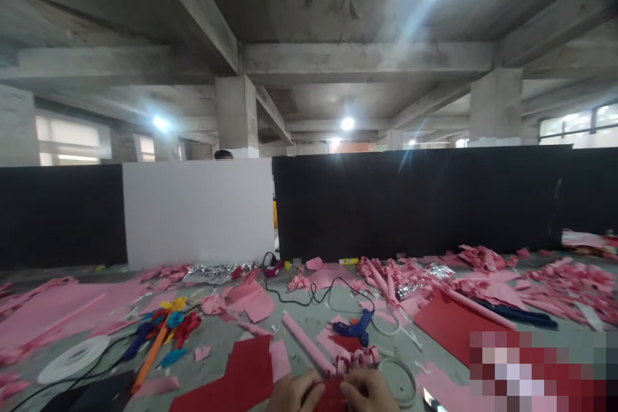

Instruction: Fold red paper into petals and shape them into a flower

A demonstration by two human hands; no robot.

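Note:
At the bottom edge, my left hand and my right hand are closed together on a dark red piece of paper held between them. Pink curled paper strips sit just above the fingers. A rolled pink paper tube lies slanted right beside my left hand. A blue glue gun with a black cord rests on the floor a short way beyond my hands.
Pink paper scraps litter the concrete floor. Red sheets lie right and left of my hands. A colourful paper pinwheel on an orange stick, a white tape roll and a clear ring lie nearby. Black and white partition boards stand behind.

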